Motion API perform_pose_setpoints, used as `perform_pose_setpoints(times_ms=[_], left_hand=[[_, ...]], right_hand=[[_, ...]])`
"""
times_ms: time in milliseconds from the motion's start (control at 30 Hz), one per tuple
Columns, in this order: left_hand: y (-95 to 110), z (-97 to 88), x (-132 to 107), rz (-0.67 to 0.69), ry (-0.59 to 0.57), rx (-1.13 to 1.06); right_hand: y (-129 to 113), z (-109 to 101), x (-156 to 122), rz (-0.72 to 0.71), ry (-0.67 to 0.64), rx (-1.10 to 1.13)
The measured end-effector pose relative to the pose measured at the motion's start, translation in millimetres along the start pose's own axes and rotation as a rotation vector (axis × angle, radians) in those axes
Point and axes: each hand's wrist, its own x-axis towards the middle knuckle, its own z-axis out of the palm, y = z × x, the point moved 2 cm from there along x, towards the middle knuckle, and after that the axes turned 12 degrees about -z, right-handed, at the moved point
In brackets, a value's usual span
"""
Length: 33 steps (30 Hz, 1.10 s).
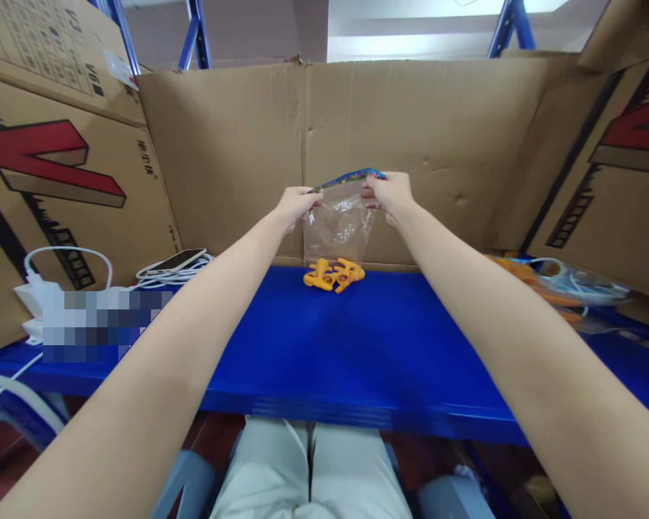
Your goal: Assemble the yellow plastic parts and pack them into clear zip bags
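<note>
A clear plastic bag (pixel 340 222) with a colourful printed top edge hangs upright above the blue shelf. My left hand (pixel 297 205) pinches its left upper corner, fingers closed. On the other side, my right hand (pixel 390 194) grips the right end of the printed strip. Orange plastic pieces (pixel 334 275) are at the bottom of the bag, close to the shelf surface; whether they rest on it I cannot tell. Their exact kind is not plain from here. Both arms reach forward, stretched out.
Cardboard walls (pixel 221 158) close off the back and sides of the blue shelf (pixel 324 360). At left lie a phone (pixel 177 262), coiled white cables (pixel 156 277) and a white charger (pixel 37 297). Bagged orange items (pixel 535 282) and cables lie at right.
</note>
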Motion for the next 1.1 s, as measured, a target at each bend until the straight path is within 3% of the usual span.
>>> perform_pose_setpoints(times_ms=[133,233,367,467,567,700,867,967,1100], left_hand=[[3.0,-10.3,-2.1,0.205,-0.018,-0.101],[0.0,-17.4,-13.1,0.332,-0.069,-0.186],[-18.2,-21.6,-35.1,0.315,-0.080,-0.313],[-44.8,-18.6,-45.0,0.173,-0.004,-0.408],[-79.0,-12.1,-46.6,-0.051,0.040,-0.469],[-119.4,-4.5,-46.6,-0.356,-0.088,-0.392],[-136.4,-4.0,-48.5,-0.330,-0.144,-0.291],[-134.8,-1.3,-51.9,-0.289,-0.185,-0.220],[-128.8,3.1,-58.8,-0.211,-0.177,-0.084]], right_hand=[[-18.3,-7.6,-2.6,-0.186,-0.063,0.112],[-32.0,-15.4,-21.2,-0.283,-0.119,0.179],[-33.6,-22.2,-60.1,-0.276,-0.132,0.242],[-13.8,-21.3,-89.3,-0.166,-0.108,0.247],[16.4,-17.9,-113.5,-0.059,-0.089,0.246],[51.5,-14.8,-134.7,0.143,-0.134,0.244],[71.6,-18.3,-146.2,0.530,-0.011,0.312],[75.4,-18.3,-150.3,0.722,-0.069,0.393],[75.2,-17.8,-153.1,0.775,-0.163,0.438]])
